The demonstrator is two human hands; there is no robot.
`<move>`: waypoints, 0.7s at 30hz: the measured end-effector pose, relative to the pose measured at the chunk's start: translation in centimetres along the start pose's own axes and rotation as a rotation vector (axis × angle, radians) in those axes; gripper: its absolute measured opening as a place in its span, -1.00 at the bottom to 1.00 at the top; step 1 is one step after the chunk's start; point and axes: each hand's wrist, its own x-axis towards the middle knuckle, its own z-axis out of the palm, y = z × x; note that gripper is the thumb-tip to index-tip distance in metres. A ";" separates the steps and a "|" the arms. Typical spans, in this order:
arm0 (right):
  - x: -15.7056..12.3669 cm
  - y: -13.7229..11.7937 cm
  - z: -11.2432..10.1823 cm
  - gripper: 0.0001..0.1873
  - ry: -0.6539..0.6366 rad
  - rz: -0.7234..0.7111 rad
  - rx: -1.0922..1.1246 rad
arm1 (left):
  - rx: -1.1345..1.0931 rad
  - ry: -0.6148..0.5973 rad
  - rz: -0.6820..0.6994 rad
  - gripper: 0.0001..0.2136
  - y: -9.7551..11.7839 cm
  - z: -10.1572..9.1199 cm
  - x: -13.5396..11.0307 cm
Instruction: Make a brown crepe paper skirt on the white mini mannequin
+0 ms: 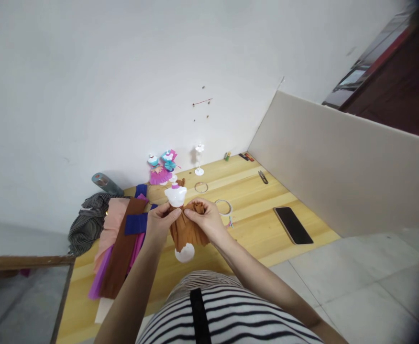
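Head view, white dress form: the small bust (176, 195) is held between the two hands in front of the striped shirt (231, 313), its round base (185, 253) showing below; I cannot tell whether that base touches the tabletop (252, 220).
Brown crinkled material: the cloth or paper (191, 234) hangs in folds around the form under the bust, its bunched part lying at the right fingers.
Left hand: its grip (159, 221) is pinched, thumb in front, on the upper edge of the brown material beside the bust.
Right hand: its grip (207, 222) is closed too, thumb pressing the folds near the middle and fingers behind the bunch.
Waist edge: if either thumb eased, the gathers would probably loosen and slide down; uneven tension could leave one side fuller.
Folds: pulling hard could tear or stretch them, if the material is as thin as it looks.
Base: tilting the form while tugging could twist the skirt off centre.
Wire coil: the pale ring (224, 207) lies just beside the right wrist, so a sweeping forearm might drag it.
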 end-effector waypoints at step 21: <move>0.3 -0.2 0.1 -0.70 -0.041 0.123 0.196 | 0.069 -0.012 -0.022 -0.85 0.4 0.1 -0.1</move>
